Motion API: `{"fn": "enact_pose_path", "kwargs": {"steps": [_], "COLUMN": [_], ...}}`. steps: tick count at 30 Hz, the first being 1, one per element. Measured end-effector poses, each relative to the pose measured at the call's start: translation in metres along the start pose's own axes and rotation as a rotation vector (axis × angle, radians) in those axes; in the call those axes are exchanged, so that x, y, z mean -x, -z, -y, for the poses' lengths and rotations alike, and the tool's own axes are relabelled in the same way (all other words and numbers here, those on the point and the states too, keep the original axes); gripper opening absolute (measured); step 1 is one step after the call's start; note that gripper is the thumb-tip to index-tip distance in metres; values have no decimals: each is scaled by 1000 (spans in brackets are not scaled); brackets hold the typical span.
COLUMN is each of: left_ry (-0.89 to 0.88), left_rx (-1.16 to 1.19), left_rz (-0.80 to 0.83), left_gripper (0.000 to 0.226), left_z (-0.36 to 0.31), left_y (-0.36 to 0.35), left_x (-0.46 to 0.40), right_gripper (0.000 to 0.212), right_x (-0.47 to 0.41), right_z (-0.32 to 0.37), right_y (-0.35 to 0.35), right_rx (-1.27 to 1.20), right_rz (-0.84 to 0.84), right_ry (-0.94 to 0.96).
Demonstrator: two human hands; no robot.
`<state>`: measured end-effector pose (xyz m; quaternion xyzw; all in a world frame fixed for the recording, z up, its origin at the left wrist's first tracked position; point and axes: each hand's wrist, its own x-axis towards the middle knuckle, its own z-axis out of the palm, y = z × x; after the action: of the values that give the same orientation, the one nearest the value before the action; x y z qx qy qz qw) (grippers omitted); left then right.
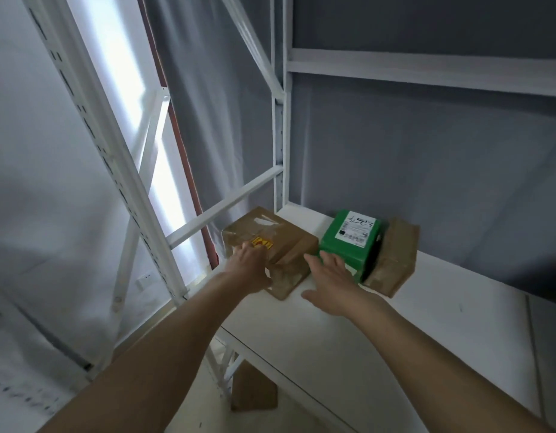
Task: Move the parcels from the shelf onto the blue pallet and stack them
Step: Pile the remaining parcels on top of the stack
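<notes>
I see three parcels on the white shelf [333, 332]: a brown box [270, 242] at the left end, a green box [353, 242] beside it, and a brown parcel [395, 260] touching the green one's right side. My left hand [250, 270] rests on the brown box's near left corner, fingers curled onto its top. My right hand [331, 284] hovers between the brown and green boxes, fingers straight and released, gripping nothing.
</notes>
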<state>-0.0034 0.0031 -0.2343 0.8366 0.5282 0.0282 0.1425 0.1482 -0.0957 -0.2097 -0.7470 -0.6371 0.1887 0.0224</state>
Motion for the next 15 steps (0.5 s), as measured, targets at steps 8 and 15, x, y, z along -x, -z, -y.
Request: {"fn": "enact_pose_path", "kwargs": {"steps": [8, 15], "left_ry": [76, 145], "left_rx": [-5, 14], "left_rz": [17, 44], "left_gripper": [93, 91], "left_z": [59, 81], "left_y": [-10, -14], "left_x": [-42, -72], "right_gripper": [83, 90], "right_x": [-56, -89], "right_z": [34, 38], "right_y": [-29, -54], "right_rx": [-55, 1], "right_rz": [-11, -37], "right_ry": [-19, -54]}}
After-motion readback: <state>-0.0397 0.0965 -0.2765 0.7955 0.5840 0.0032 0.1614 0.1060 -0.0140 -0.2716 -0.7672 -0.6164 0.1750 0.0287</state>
